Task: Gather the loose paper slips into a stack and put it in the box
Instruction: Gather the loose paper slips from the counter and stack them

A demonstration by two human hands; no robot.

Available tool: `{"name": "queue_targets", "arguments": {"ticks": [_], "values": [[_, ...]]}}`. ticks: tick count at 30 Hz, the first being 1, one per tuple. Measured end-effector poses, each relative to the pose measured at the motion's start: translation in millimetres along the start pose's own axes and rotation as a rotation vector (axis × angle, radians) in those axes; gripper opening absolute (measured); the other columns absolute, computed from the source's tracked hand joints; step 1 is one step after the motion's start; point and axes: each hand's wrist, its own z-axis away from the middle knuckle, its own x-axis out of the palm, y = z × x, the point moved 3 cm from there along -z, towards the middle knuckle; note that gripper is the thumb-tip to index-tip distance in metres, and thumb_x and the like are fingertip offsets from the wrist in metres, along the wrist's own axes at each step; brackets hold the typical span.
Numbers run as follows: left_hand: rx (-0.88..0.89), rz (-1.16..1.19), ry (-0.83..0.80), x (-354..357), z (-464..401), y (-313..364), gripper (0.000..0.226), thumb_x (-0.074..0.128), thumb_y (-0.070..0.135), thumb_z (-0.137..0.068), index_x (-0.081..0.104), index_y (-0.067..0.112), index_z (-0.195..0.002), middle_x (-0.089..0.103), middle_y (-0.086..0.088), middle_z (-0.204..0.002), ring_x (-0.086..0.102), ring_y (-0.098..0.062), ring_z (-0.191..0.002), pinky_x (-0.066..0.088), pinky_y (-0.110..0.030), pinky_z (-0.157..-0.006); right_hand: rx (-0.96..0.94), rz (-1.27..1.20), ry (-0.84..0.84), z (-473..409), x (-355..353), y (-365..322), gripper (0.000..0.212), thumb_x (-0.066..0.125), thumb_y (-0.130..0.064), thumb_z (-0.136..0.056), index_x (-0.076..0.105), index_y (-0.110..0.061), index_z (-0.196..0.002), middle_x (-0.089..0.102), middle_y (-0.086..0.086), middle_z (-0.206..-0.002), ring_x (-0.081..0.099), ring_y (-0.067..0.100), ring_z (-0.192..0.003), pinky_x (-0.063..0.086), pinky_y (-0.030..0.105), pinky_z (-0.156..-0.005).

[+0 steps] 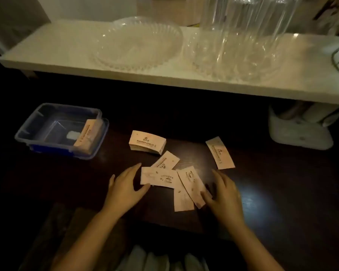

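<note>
A dark worktop (282,192) is filling most of the view, and a long white shelf (57,45) is running above its far side. Two clear glass dishes are sitting on the shelf, one (139,44) to the left and one (237,55) to the right, with a tall clear container (249,14) standing behind the right one. A white object (299,133) is sitting under the right end of the shelf.

A clear plastic box (47,124) with a blue rim is resting on the left part of the worktop, and some slips (86,134) are leaning inside it against its right wall. Near the middle, a neat stack of slips (147,142) is lying apart from the box.

The loose slips are lying in front of the stack: one slip (220,152) alone to the right, well apart, and a small overlapping group (164,176) between the two hands.

The left hand (125,187) is lying flat on the worktop with its fingers spread wide, and the thumb is touching the left edge of the group. The right hand (224,194) is also lying open with wide fingers, and its thumb side is pressing on the right slips (190,184) of the group. Neither hand is holding anything.
</note>
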Motion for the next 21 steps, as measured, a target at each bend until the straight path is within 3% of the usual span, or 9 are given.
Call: {"name": "queue_targets", "arguments": {"ticks": [6, 10, 16, 21], "values": [[-0.17, 0.263, -0.095, 18, -24, -10, 0.08, 0.067, 0.039, -0.075, 0.024, 0.025, -0.142, 0.031, -0.005, -0.149, 0.031, -0.022, -0.135, 0.031, -0.041, -0.108, 0.042, 0.055, -0.074, -12, 22, 9, 0.071, 0.066, -0.046, -0.074, 0.039, -0.02, -0.134, 0.048, 0.005, -0.134, 0.045, 0.022, -0.12, 0.044, 0.039, -0.094], [-0.097, 0.062, -0.166, 34, -52, -7, 0.085, 0.066, 0.038, -0.076, 0.019, 0.018, -0.144, 0.027, -0.006, -0.151, 0.021, -0.023, -0.138, 0.026, -0.043, -0.111, 0.022, 0.116, -0.125, -27, 37, -6, 0.082, 0.065, -0.052, -0.072, 0.029, -0.02, -0.138, 0.047, 0.005, -0.132, 0.043, 0.022, -0.12, 0.047, 0.039, -0.091], [-0.069, -0.089, -0.129, 40, -62, -8, 0.09, 0.069, 0.049, -0.066, 0.029, 0.015, -0.14, 0.03, -0.005, -0.145, 0.022, -0.023, -0.134, 0.029, -0.043, -0.107, 0.03, 0.225, -0.146, -30, 46, -16, 0.093, 0.068, -0.058, -0.064, 0.026, -0.019, -0.137, 0.048, 0.006, -0.127, 0.046, 0.024, -0.113, 0.052, 0.038, -0.081], [0.01, -0.145, -0.099, 38, -58, -20, 0.083, 0.07, 0.051, -0.064, 0.04, 0.02, -0.135, 0.037, -0.005, -0.138, 0.028, -0.023, -0.129, 0.032, -0.042, -0.101, -0.024, 0.217, -0.203, -48, 48, -26, 0.097, 0.073, -0.046, -0.066, 0.017, -0.025, -0.141, 0.041, 0.007, -0.133, 0.039, 0.027, -0.118, 0.051, 0.042, -0.085]]}}
